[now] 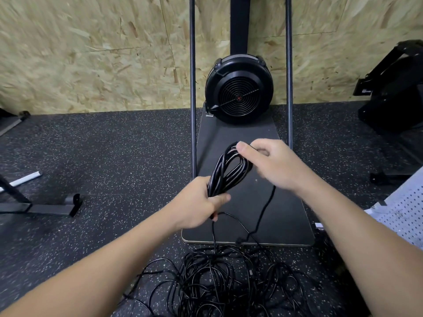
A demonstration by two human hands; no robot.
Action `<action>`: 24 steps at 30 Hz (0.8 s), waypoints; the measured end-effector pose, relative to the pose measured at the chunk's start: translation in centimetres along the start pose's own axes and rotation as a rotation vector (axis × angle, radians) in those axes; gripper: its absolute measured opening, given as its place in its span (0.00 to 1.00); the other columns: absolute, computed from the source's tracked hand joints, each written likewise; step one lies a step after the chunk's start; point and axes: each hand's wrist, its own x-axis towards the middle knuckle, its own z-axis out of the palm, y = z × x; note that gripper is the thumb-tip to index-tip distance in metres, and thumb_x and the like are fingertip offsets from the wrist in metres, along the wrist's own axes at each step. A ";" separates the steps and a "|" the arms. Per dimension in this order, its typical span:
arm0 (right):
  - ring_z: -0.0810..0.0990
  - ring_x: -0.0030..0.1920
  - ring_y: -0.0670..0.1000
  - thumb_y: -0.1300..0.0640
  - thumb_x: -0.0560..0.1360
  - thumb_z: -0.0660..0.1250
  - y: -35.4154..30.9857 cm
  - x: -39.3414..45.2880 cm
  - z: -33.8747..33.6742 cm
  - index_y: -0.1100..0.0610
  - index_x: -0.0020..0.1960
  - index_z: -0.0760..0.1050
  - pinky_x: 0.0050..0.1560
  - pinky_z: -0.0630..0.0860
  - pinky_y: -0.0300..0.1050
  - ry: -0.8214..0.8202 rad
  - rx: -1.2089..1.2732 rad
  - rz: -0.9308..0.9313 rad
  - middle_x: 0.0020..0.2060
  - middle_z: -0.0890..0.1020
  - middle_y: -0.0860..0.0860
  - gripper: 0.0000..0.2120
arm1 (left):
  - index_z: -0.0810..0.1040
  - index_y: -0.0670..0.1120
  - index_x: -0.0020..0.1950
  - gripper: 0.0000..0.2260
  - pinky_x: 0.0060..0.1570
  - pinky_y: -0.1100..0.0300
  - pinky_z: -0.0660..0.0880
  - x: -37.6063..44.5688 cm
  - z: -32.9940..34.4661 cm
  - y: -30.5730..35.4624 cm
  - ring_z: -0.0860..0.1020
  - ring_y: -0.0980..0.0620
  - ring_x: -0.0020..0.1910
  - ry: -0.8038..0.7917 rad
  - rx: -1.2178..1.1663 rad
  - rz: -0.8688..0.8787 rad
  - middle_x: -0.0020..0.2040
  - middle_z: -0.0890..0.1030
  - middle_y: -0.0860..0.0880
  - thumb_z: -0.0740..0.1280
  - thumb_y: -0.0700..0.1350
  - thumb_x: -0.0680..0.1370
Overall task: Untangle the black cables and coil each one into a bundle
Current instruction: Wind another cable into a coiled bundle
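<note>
I am gripping the lower end of a coiled bundle of black cable in my left hand, fingers and thumb curled round the gathered strands, and I am pinching the top of its loops with my right hand, thumb lying over the bend. The bundle is standing nearly upright between my two hands, above a dark platform on the floor. Two loose strands are trailing down from my hands, one from under my left hand and one from below my right wrist, and both are running into the tangled pile of black cables lying on the speckled rubber floor just below and between my forearms, right at the near edge of the platform. Beyond my hands a round black fan housing is sitting at the far end of the platform, against a chipboard wall, with two thin upright poles flanking it; the left one is passing close to my left hand. Out to the left of my left hand the floor is lying open as far as a low black metal frame. To the right of my right arm a white perforated panel and black equipment are crowding that side.
</note>
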 end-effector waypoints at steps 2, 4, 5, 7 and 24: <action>0.76 0.33 0.43 0.36 0.82 0.70 0.2 -0.1 -1.2 0.54 0.46 0.83 0.42 0.72 0.49 -0.020 -0.081 -0.061 0.33 0.81 0.45 0.21 | 0.69 0.47 0.44 0.14 0.32 0.60 0.73 0.1 -0.3 -0.5 0.81 0.46 0.30 -0.044 -0.018 -0.015 0.34 0.73 0.48 0.71 0.42 0.86; 0.81 0.38 0.53 0.40 0.82 0.71 0.3 0.0 -2.0 0.53 0.49 0.84 0.47 0.78 0.58 -0.072 -0.125 -0.118 0.39 0.86 0.49 0.16 | 0.70 0.47 0.44 0.14 0.33 0.57 0.73 0.2 -0.5 -0.6 0.80 0.45 0.32 -0.093 -0.029 -0.039 0.34 0.75 0.46 0.71 0.44 0.86; 0.82 0.40 0.57 0.41 0.82 0.72 0.4 0.1 -2.3 0.52 0.49 0.85 0.49 0.79 0.61 -0.093 -0.137 -0.133 0.40 0.87 0.50 0.15 | 0.70 0.47 0.44 0.14 0.32 0.56 0.72 0.2 -0.7 -0.7 0.79 0.45 0.32 -0.114 -0.025 -0.065 0.34 0.77 0.45 0.71 0.45 0.86; 0.78 0.38 0.59 0.42 0.82 0.73 0.9 0.5 -3.3 0.52 0.50 0.86 0.45 0.77 0.61 -0.127 -0.144 -0.151 0.38 0.84 0.55 0.14 | 0.73 0.47 0.45 0.13 0.29 0.56 0.70 0.1 -1.1 -0.9 0.77 0.45 0.33 -0.152 -0.008 -0.120 0.33 0.79 0.44 0.72 0.46 0.86; 0.68 0.37 0.52 0.46 0.73 0.82 8.8 2.3 1.8 0.57 0.36 0.86 0.42 0.65 0.50 -0.350 -0.075 0.121 0.30 0.75 0.56 0.16 | 0.77 0.54 0.55 0.05 0.39 0.59 0.70 -2.9 -1.7 1.3 0.78 0.56 0.37 -0.215 0.704 0.257 0.42 0.82 0.57 0.72 0.49 0.82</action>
